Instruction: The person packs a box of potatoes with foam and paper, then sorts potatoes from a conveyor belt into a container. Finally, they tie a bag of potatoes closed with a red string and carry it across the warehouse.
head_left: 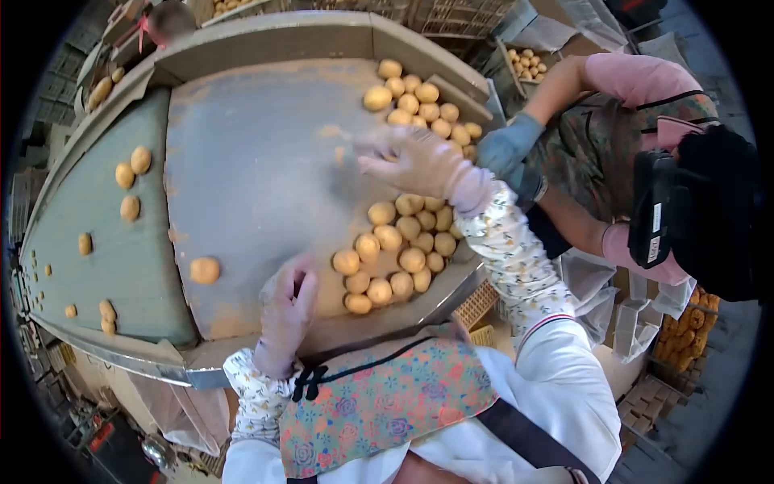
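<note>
Potatoes lie on a grey sorting table (250, 153) in front of me. My left hand (289, 302), in a pale glove, hovers over the near side of the table. Its fingers curl loosely with a gap beside the thumb, and no potato shows in it. Right of it is a pile of potatoes (389, 238); a lone potato (205, 270) lies to its left. My right hand (415, 161), gloved too, reaches across between that pile and a farther potato group (427, 92). Its fingers point left, apart from the thumb, with the tips blurred by motion.
A green conveyor belt (105, 266) with scattered potatoes joins the table at left. Raised walls (282, 36) edge the table. At right stands a co-worker (629, 161), whose blue-gloved hands (509, 149) are by the table's end. Crates (451, 18) stand behind; a potato-filled crate (528, 64) is beyond.
</note>
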`<state>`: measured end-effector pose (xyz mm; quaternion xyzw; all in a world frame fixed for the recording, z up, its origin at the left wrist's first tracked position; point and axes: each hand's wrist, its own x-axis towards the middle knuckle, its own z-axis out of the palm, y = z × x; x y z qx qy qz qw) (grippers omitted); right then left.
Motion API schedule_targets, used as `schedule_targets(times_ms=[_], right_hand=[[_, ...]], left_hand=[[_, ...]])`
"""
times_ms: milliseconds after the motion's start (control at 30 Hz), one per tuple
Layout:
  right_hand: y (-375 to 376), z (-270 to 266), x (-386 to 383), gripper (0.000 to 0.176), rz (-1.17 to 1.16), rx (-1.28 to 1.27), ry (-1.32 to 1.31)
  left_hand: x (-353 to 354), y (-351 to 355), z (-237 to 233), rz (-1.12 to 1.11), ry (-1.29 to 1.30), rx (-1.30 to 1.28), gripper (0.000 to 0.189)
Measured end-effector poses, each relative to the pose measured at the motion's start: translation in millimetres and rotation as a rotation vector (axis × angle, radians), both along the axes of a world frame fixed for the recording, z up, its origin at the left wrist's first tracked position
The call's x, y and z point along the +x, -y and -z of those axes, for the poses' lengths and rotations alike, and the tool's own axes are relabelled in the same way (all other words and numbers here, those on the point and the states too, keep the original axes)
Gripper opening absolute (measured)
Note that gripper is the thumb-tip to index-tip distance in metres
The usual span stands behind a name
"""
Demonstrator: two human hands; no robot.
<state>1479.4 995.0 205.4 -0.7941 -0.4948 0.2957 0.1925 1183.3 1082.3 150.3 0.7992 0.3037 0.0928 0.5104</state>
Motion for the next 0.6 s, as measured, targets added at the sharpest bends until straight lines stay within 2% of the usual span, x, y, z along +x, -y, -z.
schedule_targets(times_ms=[67,100,200,267,333,367,400,433,467,500,533,600], right_hand=[[11.8,93.2,-6.6,0.037,0.043,0.262,0.023],[25.1,126.7,-20.2,0.035,-0.121,0.268,0.312],[72.0,130.6,-96.5,0.027,-0.214,0.469,0.176],[104.7,109.9,-85.4,0.023,0.078,0.433,-0.453],[138.2,95.2,-71.6,0.018,0.261,0.135,0.154],[152.2,106.3,-83.9,0.018,0.235,0.137,-0.107],[167.3,116.0,-99.0,0.019,0.211,0.133,-0.374],[148.0,82.9,-109.3,0.021,-0.025,-0.052,-0.264],[145.9,93.2,-129.2,0.025,-0.001,-0.007,-0.047],[135.3,91.6,-132.8,0.024,0.057,0.021,-0.03],[128.6,89.8,-133.4,0.024,0.11,0.053,-0.018],[121.0,105.2,-119.5,0.023,0.209,0.365,-0.203]], left_hand=[[6.3,1.4,-4.5,-0.069,0.015,-0.058,0.024],[6.7,2.4,-7.8,-0.106,0.014,-0.127,0.028],[0.1,-2.5,-0.7,-0.196,-0.01,-0.216,0.032],[-0.4,-2.7,-6.4,-0.156,-0.061,-0.26,0.018],[-5.6,-3.3,-9.2,-0.033,-0.174,-0.226,0.012],[0.0,0.3,-16.2,0.007,-0.305,-0.319,0.015],[5.6,5.8,-14.8,0.18,-0.246,-0.202,0.015],[10.7,11.0,-12.0,0.359,-0.182,-0.085,0.016],[16.5,14.8,-7.7,0.533,-0.105,0.039,0.017],[16.1,21.3,2.6,0.619,-0.128,0.036,0.016],[14.8,27.3,7.5,0.689,-0.144,0.206,0.026],[16.3,28.6,6.9,0.675,-0.209,0.419,0.037]])
